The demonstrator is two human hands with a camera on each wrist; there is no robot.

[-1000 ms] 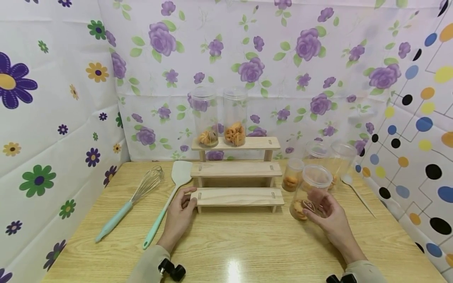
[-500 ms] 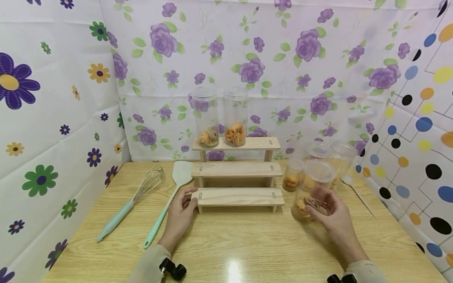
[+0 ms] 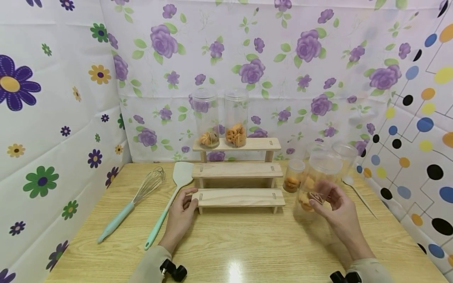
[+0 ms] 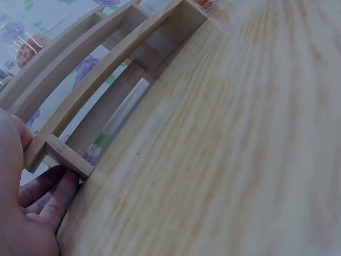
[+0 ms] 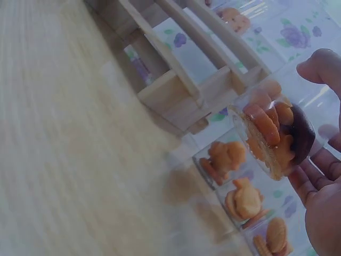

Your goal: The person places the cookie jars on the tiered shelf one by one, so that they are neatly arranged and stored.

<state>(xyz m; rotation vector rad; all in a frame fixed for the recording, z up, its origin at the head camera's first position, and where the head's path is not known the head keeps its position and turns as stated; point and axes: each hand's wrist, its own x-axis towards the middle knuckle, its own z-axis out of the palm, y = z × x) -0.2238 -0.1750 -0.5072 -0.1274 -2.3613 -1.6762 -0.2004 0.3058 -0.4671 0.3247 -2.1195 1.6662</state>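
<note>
My right hand (image 3: 343,220) grips a clear lidded jar (image 3: 325,167) of biscuits, thumb on one side and fingers round the other. In the right wrist view the jar (image 5: 270,130) hangs tilted above the table, a dark chocolate biscuit among the golden ones. At the lowest step of a three-step wooden display rack (image 3: 240,198), my left hand (image 3: 180,216) holds the left end. The left wrist view has the fingers of the left hand (image 4: 32,218) behind the rack's front leg (image 4: 69,154). Two tall biscuit jars, one left (image 3: 209,135) and one right (image 3: 236,129), stand on the top step.
Right of the rack stands a small biscuit jar (image 3: 293,177), with taller jars (image 3: 345,157) behind the held one. A long-handled white spoon (image 3: 359,196) lies far right. Left are a whisk (image 3: 132,204) and a white-headed spatula (image 3: 168,210). Patterned cloths (image 3: 279,90) hang around the table.
My right hand has lifted the biscuit jar off the table and carried it slightly up and to the right. My left hand has stayed on the rack.
</note>
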